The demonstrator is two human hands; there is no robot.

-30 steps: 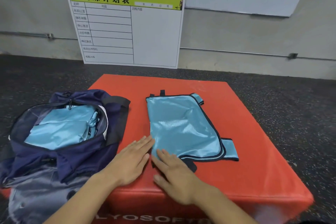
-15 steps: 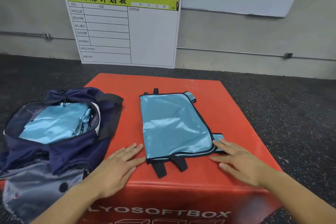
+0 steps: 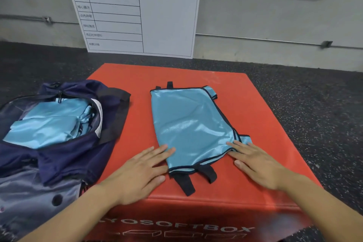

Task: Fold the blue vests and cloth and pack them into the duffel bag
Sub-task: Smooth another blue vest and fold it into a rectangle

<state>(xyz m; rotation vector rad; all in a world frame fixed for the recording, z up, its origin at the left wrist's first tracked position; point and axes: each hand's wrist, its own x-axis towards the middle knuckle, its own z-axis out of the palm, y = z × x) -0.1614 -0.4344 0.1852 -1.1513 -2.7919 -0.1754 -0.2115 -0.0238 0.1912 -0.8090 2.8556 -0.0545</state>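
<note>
A shiny light-blue vest (image 3: 188, 125) with black trim lies folded in half on the red soft box (image 3: 261, 104), two black straps sticking out at its near edge. My left hand (image 3: 141, 171) lies flat, fingertips touching the vest's near left corner. My right hand (image 3: 255, 163) lies flat too, its fingers resting on the vest's near right corner. The navy duffel bag (image 3: 64, 149) sits open at the left, with folded blue fabric (image 3: 49, 124) inside it.
A white training-plan board (image 3: 137, 12) leans against the grey wall behind the box. Dark speckled rubber floor (image 3: 314, 104) surrounds the box. The box's front edge is just below my wrists.
My left hand has slid right onto the vest's near left corner. My right hand has stayed at the near right corner after moving there from the left corner. The view has moved closer.
</note>
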